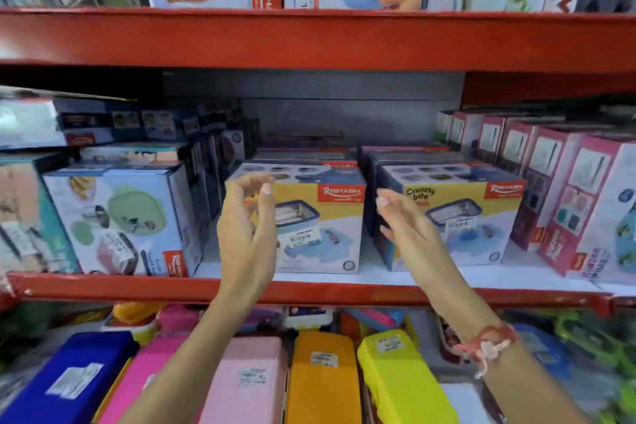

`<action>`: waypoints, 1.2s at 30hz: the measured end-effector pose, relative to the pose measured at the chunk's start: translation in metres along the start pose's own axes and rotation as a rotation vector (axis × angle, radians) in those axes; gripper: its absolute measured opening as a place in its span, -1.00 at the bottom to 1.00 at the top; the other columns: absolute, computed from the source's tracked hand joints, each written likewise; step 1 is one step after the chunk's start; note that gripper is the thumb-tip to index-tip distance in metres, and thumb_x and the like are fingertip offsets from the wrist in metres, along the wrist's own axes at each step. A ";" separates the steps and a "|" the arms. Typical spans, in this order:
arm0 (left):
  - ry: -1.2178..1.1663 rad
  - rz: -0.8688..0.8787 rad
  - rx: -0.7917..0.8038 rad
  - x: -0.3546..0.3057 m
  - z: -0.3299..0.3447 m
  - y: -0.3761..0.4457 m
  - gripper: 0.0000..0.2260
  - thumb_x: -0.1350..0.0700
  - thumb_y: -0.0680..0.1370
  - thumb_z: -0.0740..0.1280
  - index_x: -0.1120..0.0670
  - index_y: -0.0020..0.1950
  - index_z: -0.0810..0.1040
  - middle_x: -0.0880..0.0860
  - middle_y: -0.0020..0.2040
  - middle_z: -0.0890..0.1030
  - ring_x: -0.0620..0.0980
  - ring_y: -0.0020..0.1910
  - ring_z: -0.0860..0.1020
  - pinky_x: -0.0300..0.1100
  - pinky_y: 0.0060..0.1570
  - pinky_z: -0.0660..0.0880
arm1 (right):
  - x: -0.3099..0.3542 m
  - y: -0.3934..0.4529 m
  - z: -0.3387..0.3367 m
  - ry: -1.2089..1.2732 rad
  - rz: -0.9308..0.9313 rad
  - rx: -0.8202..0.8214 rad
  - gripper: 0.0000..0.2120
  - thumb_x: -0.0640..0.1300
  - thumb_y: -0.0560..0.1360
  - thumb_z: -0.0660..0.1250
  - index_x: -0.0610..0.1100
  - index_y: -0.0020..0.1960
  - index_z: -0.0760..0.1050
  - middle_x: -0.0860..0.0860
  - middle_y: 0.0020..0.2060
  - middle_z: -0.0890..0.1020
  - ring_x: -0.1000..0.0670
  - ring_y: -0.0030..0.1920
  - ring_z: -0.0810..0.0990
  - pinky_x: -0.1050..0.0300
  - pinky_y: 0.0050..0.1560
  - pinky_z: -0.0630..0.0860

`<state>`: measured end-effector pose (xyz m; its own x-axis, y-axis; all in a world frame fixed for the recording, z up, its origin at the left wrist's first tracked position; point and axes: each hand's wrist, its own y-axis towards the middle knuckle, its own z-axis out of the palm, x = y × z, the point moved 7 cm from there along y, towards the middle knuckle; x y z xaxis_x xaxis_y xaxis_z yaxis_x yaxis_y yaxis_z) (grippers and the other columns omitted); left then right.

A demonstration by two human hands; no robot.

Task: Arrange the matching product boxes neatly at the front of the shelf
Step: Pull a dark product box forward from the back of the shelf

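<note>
Head view: two boxes (320,217) read "Rishabh"; right says "Crunchy Bite".

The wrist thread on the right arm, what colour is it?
Red and white wrist thread, seen in the head view.

Your two matching product boxes (320,217) (457,217): printed cardboard, smooth, slight sheen. Shelf rail (309,293) before you: red painted metal, semi-gloss; shelf deck (413,274) white, smooth, matt. Lunch boxes (323,375) below: coloured plastic, glossy, paper price stickers. Thread band (488,344) on your right wrist: woven, fuzzy.
</note>
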<state>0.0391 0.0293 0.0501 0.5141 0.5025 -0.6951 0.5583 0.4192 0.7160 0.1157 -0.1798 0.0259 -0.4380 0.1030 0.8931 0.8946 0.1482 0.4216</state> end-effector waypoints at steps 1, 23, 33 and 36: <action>-0.013 -0.038 -0.023 0.004 -0.007 0.000 -0.81 0.01 0.62 0.13 0.01 0.16 0.44 -0.13 0.12 0.53 -0.37 0.01 0.49 -0.46 -0.12 0.40 | -0.007 0.000 0.005 0.025 0.069 0.012 -0.67 0.12 0.57 0.19 0.11 0.31 0.40 0.11 0.32 0.48 0.09 0.34 0.44 -0.06 0.40 0.37; -0.236 -0.667 0.155 0.074 -0.063 0.015 -0.54 -0.15 0.59 0.13 0.23 -0.10 0.55 0.07 -0.37 0.62 0.02 -0.38 0.59 -0.21 -0.35 0.50 | -0.015 0.008 0.018 0.416 0.504 -0.070 -0.57 0.27 0.50 0.17 -0.08 -0.17 0.55 -0.06 -0.20 0.67 -0.08 -0.14 0.62 -0.07 0.08 0.43; -0.283 -0.538 0.195 0.053 -0.069 0.031 -0.72 -0.03 0.49 0.36 0.16 0.01 0.65 -0.20 -0.16 0.41 -0.16 -0.29 0.66 -0.22 -0.38 0.55 | 0.022 0.022 0.026 0.482 0.246 -0.032 -0.71 -0.15 0.47 0.38 -0.10 0.18 0.51 -0.10 -0.11 0.70 0.03 -0.34 0.68 0.19 -0.34 0.60; -0.314 -0.511 0.206 0.056 -0.067 0.037 -0.76 0.06 0.44 0.43 0.13 0.05 0.68 0.12 -0.19 0.74 -0.03 -0.19 0.70 -0.31 -0.30 0.55 | 0.025 0.032 0.027 0.449 0.147 -0.029 -0.58 -0.27 0.46 0.38 -0.06 0.30 0.48 -0.06 0.04 0.71 -0.01 -0.15 0.72 0.14 -0.21 0.64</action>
<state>0.0448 0.1235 0.0423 0.2991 0.0185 -0.9540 0.8815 0.3774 0.2837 0.1307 -0.1465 0.0572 -0.2301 -0.3158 0.9205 0.9492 0.1360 0.2839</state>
